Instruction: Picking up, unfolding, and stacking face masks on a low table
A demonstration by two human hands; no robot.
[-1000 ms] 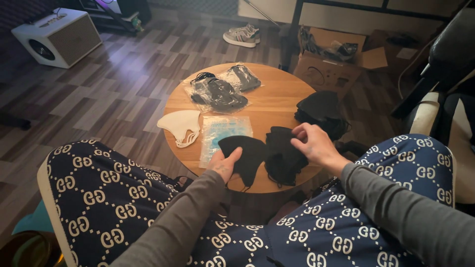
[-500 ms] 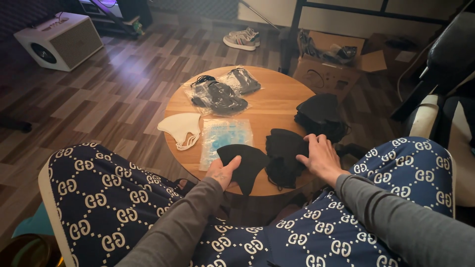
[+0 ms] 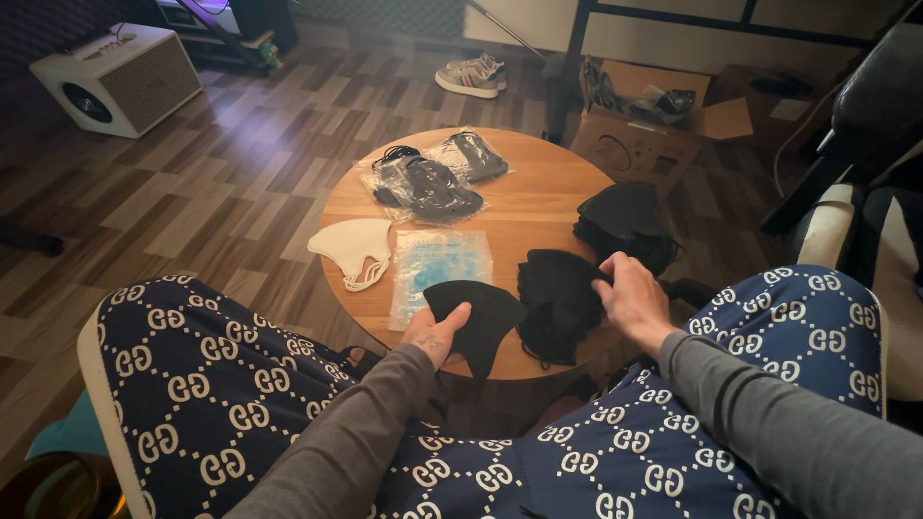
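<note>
Black mask [image 3: 478, 322] at table [image 3: 538, 197] edge under loose left hand [image 3: 435, 333]; right-hand [image 3: 630, 300] grip unclear.

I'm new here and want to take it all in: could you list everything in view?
single black mask: one, black, table's near edge, under left hand
black mask piles: two, black, table's right side
white mask: one, white, table's left edge
blue pack: one, blue, table middle
bagged dark masks: two clear bags, table's far side
round table: one, wooden, centre
speaker: one, white, far left floor
shoe: one, light, far floor
cardboard box: one, brown, behind table
left hand: on single mask
right hand: on nearer pile
</note>
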